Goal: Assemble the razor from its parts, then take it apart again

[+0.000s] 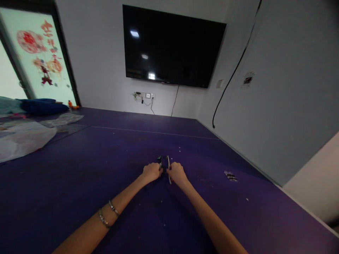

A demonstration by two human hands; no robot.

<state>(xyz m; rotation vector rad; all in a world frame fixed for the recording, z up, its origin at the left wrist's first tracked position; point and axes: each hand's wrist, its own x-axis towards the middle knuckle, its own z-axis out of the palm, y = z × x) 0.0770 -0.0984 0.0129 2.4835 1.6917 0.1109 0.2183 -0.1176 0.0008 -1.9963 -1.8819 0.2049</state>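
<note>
Both hands meet at the middle of the purple surface, a short gap apart. My left hand (152, 171) is closed around a small dark object (159, 159) with a shiny edge; its kind is too small to make out. Between the thumb and fingers of my right hand (177, 173) is a thin white strip (168, 162), slightly curved, sticking out above and below the grip. Fingers hide the middle of both held things. Two bracelets circle my left forearm.
The purple floor (127, 211) carries small white scraps. A small dark-and-white packet (231, 176) lies to the right. Clear plastic sheeting (29, 135) and blue cloth (42, 106) lie at left. A black cable (233, 74) hangs along the right wall, below television (172, 46) height.
</note>
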